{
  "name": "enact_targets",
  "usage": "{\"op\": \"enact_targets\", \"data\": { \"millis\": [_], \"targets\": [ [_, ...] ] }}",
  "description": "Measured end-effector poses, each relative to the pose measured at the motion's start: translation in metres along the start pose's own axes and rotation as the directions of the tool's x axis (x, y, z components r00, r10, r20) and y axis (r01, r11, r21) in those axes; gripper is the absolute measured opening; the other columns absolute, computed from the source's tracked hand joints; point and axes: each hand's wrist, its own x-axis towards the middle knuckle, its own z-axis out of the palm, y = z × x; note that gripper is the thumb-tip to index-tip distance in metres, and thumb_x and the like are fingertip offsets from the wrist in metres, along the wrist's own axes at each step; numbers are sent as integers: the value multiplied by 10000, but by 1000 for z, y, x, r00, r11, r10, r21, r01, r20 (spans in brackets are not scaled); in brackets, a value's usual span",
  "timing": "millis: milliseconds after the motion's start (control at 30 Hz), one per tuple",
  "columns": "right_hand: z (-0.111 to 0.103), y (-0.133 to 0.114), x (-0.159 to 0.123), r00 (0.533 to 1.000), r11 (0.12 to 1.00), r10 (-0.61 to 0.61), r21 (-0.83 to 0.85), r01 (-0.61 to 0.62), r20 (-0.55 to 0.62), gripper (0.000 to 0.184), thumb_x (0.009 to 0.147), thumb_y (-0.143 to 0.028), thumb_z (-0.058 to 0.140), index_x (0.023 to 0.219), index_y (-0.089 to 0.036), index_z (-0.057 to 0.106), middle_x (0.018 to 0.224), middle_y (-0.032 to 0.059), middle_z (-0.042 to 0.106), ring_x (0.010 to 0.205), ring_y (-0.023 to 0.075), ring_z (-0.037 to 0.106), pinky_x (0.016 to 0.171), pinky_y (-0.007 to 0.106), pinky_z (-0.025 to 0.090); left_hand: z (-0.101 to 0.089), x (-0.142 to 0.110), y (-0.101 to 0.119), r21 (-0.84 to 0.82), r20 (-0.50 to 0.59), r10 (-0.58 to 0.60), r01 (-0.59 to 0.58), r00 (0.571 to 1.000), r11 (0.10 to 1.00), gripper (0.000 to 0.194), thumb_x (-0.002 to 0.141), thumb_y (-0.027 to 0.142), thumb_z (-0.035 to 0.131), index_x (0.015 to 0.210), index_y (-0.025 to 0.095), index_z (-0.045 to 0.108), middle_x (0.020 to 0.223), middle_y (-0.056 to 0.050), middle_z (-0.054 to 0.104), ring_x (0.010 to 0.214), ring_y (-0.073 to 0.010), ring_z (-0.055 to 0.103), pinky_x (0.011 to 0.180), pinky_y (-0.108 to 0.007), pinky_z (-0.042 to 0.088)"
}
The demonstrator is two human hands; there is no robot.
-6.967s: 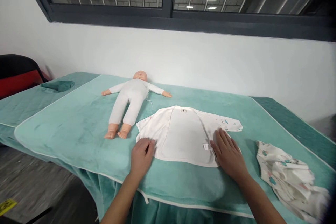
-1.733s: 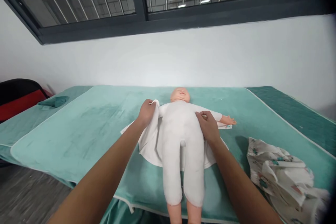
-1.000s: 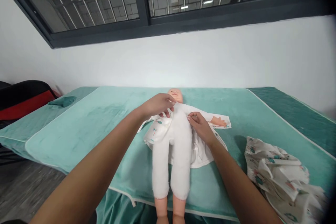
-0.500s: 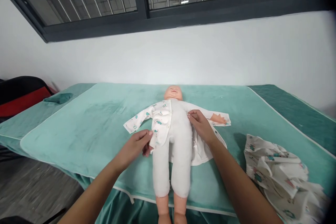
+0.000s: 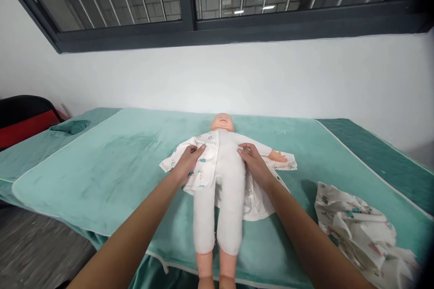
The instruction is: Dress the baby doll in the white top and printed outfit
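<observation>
A baby doll (image 5: 231, 167) with a white cloth body lies on its back, head toward the wall. Its arms are in the sleeves of a white printed baby shirt (image 5: 207, 169). One front panel covers the doll's torso on the left; the other lies spread out beside it on the right. My left hand (image 5: 189, 161) rests on the left panel at the doll's side, fingers apart. My right hand (image 5: 255, 162) touches the right side of the torso, thumb and fingers slightly parted. The doll's hand (image 5: 278, 156) shows at the right sleeve's open end.
A crumpled printed white cloth garment (image 5: 362, 230) lies at the right. Green plush covers (image 5: 101, 176) drape the table. Behind stand a white wall (image 5: 237, 76) and a dark-framed window (image 5: 190, 27). A black and red chair (image 5: 27, 122) is at the far left.
My left hand has moved up from the shirt's lower corner to the doll's side, and the left panel now lies flatter. My right hand has stayed nearly in place, its fingers slightly looser.
</observation>
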Motion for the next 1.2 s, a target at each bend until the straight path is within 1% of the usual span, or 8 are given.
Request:
{"op": "enact_targets", "data": {
  "millis": [233,400,633,767,833,933,1033,1200],
  "targets": [
    [18,-3,54,999,988,-41,146,44,-21,458,764,-531,671,1075,-281,445,951,-9,623,887,189,627,718,292,508,0,42,31,-179,38,58,-50,998,983,627,728,558,753,1218,217,564,1211,-97,651,932,-197,677,689,-268,549],
    [35,10,76,999,989,-16,150,21,-32,504,736,-535,678,1091,-273,435,996,3,599,915,184,621,752,300,519,-20,62,22,-137,32,32,-28,999,990,657,728,543,756,1273,213,594,1237,-113,668,1027,-238,673,752,-288,553],
    [32,17,70,1000,994,-23,110,21,16,496,764,-534,676,1120,-281,439,954,-11,573,893,181,605,797,328,520,-53,27,-11,-145,162,43,-19,986,989,534,792,483,701,1265,245,631,1232,-89,689,1056,-253,665,796,-311,534],
    [31,20,70,1000,985,-9,170,10,-6,472,747,-509,717,1053,-279,440,877,-36,547,833,164,587,758,310,508,-62,5,-27,-273,208,91,-32,974,962,701,679,251,756,1351,271,556,1225,-80,694,1046,-269,671,824,-326,530],
    [31,22,70,1000,978,-5,206,7,-10,467,736,-494,733,1018,-280,428,839,-48,543,804,160,582,730,301,502,-59,-1,-34,-267,158,113,-68,981,961,740,645,208,754,1354,262,545,1195,-79,704,1037,-274,672,832,-337,529],
    [32,21,67,1000,972,-7,236,10,-12,469,723,-472,752,989,-280,417,807,-57,545,779,152,572,699,281,487,-45,-6,-41,-144,-51,128,-134,990,980,588,710,299,724,1278,235,589,1135,-72,716,1008,-267,671,830,-357,527],
    [32,18,63,1000,962,-1,273,5,-15,488,714,-469,774,986,-283,415,790,-70,541,757,137,561,685,258,470,-31,-13,-47,-3,-244,195,-202,950,979,433,774,377,672,1175,220,628,1104,-61,714,971,-244,658,816,-351,518],
    [29,16,61,998,960,-13,282,-3,54,471,744,-466,771,1012,-288,427,769,-84,515,687,113,520,640,235,438,-25,-31,-58,70,-260,278,-269,925,961,313,839,339,601,1132,231,628,1064,-23,700,944,-197,622,849,-314,481]
  ]
}}
